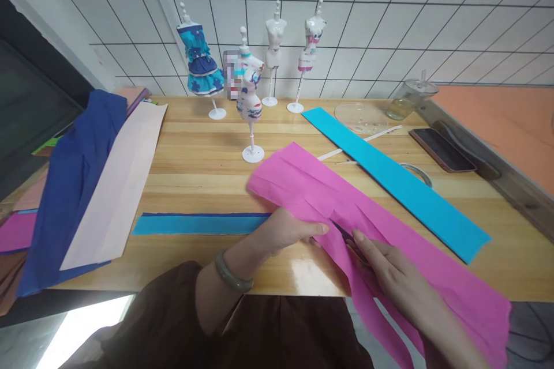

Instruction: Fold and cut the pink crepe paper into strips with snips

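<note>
Pink sheet (320, 184) is drooping, seemingly light and soft; left hand (283, 232) is pinching its near edge, apt holding beside scissors (341, 230) that right hand (396, 271) is gripping.

There it was, the one head view, looking out from the wearer's own head, forward and steeply down over the table (194, 184). It took in brown clothing (298, 328) right below the lens, with the near table edge running across low in the picture. Both grips, left grip (288, 232) and right grip (389, 265), sat close, big in the lower middle and right. Farther off, the small dress forms (250, 92) came up smaller, and the tiled wall (359, 11) filled the top. A wide look, this, reaching an orange surface (497, 121) at right!
</note>
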Demonstrator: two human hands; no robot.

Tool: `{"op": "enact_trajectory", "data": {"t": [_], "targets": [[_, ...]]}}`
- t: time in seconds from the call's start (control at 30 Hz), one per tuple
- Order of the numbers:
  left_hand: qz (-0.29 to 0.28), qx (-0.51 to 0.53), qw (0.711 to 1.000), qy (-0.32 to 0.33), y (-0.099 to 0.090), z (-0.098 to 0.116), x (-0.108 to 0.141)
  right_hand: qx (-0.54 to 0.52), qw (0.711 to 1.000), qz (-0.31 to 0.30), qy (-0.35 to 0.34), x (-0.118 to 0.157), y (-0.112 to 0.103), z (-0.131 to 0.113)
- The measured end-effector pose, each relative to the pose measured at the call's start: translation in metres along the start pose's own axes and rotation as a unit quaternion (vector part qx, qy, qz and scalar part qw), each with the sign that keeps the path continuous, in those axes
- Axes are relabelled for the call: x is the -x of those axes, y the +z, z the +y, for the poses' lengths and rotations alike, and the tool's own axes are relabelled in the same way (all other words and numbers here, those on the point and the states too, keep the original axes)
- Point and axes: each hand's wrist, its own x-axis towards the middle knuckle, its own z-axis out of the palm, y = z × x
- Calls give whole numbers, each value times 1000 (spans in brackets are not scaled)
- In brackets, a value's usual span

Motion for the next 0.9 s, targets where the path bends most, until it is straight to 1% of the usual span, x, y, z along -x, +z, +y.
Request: {"op": "enact_trajectory", "data": {"t": [0.1,0.13,0.27,0.33,0.4,0.5,0.57,0.63,0.77,0.9], "targets": [[21,-8,1000,3,-1,-1,-1,-14,1000,-17,22,3,-4,3],[23,-6,1000,2,-1,-1,-1,-15,999,-13,25,4,-5,5],[-2,14,1000,4,-1,1,1,-28,998,-6,48,10,-4,12],[-11,12,1000,1,-1,2,2,-46,996,7,75,13,-2,12],[-16,6,1000,-16,-1,4,3,-60,993,16,96,15,-1,10],[-32,3,999,-37,-1,7,5,-93,988,-30,117,16,0,7],[-46,3,998,-33,0,9,6,-120,983,-65,120,15,0,6],[-57,-2,998,-21,0,9,6,-130,982,-85,110,13,0,6],[-69,-26,997,-18,-1,7,6,-132,981,-105,95,10,2,4],[-60,-10,998,-14,-1,8,6,-113,984,-96,102,8,1,-1]]}}
